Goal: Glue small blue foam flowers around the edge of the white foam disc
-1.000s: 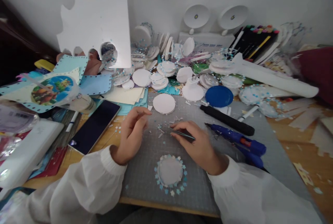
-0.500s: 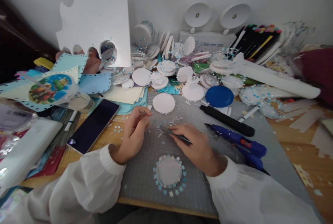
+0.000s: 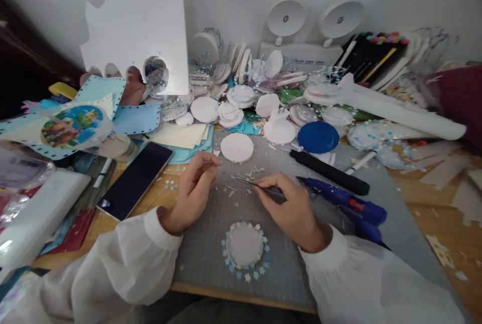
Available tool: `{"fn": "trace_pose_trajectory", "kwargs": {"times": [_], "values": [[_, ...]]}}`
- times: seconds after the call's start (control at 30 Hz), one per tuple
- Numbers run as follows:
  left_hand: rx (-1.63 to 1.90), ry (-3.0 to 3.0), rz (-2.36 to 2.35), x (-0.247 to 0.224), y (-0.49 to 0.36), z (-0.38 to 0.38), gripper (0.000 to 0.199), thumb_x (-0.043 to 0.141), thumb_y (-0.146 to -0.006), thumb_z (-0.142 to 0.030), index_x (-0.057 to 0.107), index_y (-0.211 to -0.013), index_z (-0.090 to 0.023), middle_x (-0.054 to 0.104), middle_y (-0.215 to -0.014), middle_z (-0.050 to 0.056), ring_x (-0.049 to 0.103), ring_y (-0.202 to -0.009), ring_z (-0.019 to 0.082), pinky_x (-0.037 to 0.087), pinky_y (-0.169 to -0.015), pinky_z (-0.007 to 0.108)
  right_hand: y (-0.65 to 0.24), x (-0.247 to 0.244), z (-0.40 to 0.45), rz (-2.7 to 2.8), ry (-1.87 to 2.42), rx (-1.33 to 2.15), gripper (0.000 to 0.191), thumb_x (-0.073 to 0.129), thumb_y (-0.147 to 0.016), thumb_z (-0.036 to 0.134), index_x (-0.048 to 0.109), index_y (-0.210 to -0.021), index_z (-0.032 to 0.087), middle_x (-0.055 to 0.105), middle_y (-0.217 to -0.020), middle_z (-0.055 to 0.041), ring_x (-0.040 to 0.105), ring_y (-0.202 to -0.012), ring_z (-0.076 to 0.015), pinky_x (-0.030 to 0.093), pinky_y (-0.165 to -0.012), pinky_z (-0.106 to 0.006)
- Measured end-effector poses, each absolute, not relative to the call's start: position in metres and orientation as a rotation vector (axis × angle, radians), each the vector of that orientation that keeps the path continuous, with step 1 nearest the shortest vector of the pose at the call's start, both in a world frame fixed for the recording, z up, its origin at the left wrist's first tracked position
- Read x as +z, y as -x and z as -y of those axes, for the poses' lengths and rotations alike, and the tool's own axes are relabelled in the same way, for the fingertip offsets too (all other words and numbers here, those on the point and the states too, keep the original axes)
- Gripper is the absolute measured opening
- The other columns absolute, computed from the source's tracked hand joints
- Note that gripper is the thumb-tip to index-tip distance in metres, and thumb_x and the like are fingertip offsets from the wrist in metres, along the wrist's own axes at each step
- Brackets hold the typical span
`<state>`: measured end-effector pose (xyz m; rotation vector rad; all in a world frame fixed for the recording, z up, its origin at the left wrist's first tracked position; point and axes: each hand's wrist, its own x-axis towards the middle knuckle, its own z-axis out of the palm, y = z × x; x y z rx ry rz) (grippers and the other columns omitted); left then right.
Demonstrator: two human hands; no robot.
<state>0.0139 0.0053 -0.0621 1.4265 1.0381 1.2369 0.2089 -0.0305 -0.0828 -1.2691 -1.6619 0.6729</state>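
Observation:
A pair of dark, slim tweezers (image 3: 269, 190) is pinched in my right hand (image 3: 291, 208), its tips pointing left over small white scraps (image 3: 231, 188) on the grey cutting mat (image 3: 211, 253). Across from it, my left hand (image 3: 194, 191) hovers or rests by the mat's left side, fingers loosely curled, the thumb apart from the index finger; I see nothing between them. Nearest to me lies a white round disc (image 3: 245, 246), ringed by small pale blue and white stars. Beyond the scraps lies a plain white disc (image 3: 237, 147).
A phone (image 3: 136, 181) lies at left, near a lidded cup (image 3: 116, 145). To the right are a blue glue gun (image 3: 344, 198), a black stick-like tool (image 3: 329, 173) and a blue round lid (image 3: 318, 137). Star-trimmed discs (image 3: 241, 97) pile up along the back; a white cut-out board (image 3: 150, 22) stands there.
My right hand has shifted slightly right, and the tweezers now show more clearly, their tips above the scraps. My left hand has hardly moved.

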Motion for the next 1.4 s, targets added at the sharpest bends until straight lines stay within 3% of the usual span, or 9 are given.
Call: {"fn": "trace_pose_trajectory", "kwargs": {"times": [0.3, 0.53, 0.9, 1.17, 1.4], "values": [[0.98, -1.71, -1.046, -0.058, -0.008, -0.003, 0.014, 0.053, -0.087, -0.022, 0.061, -0.097, -0.016, 0.038, -0.059, -0.005, 0.036, -0.052, 0.01, 0.029, -0.048, 0.022, -0.213, -0.065, 0.027, 1.129, 1.232, 1.305, 0.032, 0.074, -0.073, 0.025, 0.042, -0.078, 0.023, 0.071, -0.076, 0.0033, 0.066, -0.07, -0.0124, 0.049, -0.064, -0.023], [0.98, -1.875, -1.054, -0.059, -0.009, -0.002, 0.012, 0.056, -0.085, -0.022, 0.064, -0.09, -0.014, 0.039, -0.055, -0.007, 0.034, -0.048, 0.007, 0.027, -0.045, 0.018, -0.215, -0.069, 0.028, 0.991, 1.167, 1.41, 0.037, 0.076, -0.072, 0.024, 0.039, -0.077, 0.023, 0.068, -0.073, 0.0062, 0.06, -0.062, -0.0091, 0.044, -0.058, -0.02], [1.049, -1.735, -1.14, -0.061, -0.011, -0.006, 0.009, 0.058, -0.085, -0.024, 0.062, -0.086, -0.016, 0.038, -0.054, -0.007, 0.034, -0.048, 0.008, 0.028, -0.046, 0.02, -0.216, -0.068, 0.027, 1.023, 1.168, 1.357, 0.038, 0.073, -0.073, 0.024, 0.036, -0.074, 0.023, 0.067, -0.072, 0.0052, 0.058, -0.061, -0.0092, 0.043, -0.056, -0.02], [1.163, -1.622, -1.344, -0.062, -0.011, -0.013, 0.01, 0.06, -0.083, -0.025, 0.06, -0.08, -0.015, 0.037, -0.052, -0.007, 0.033, -0.047, 0.008, 0.025, -0.045, 0.02, -0.215, -0.077, 0.032, 1.549, 1.295, 0.837, 0.025, 0.065, -0.078, 0.018, 0.041, -0.076, 0.023, 0.064, -0.076, 0.0004, 0.065, -0.075, -0.0162, 0.049, -0.067, -0.028], [1.211, -1.552, -1.351, -0.061, -0.011, -0.012, 0.012, 0.063, -0.081, -0.024, 0.052, -0.081, -0.018, 0.034, -0.051, -0.009, 0.03, -0.046, 0.007, 0.023, -0.045, 0.02, -0.216, -0.083, 0.035, 1.814, 1.284, 0.7, 0.02, 0.06, -0.081, 0.014, 0.042, -0.079, 0.024, 0.062, -0.078, -0.0006, 0.066, -0.08, -0.0174, 0.05, -0.067, -0.027]]}}
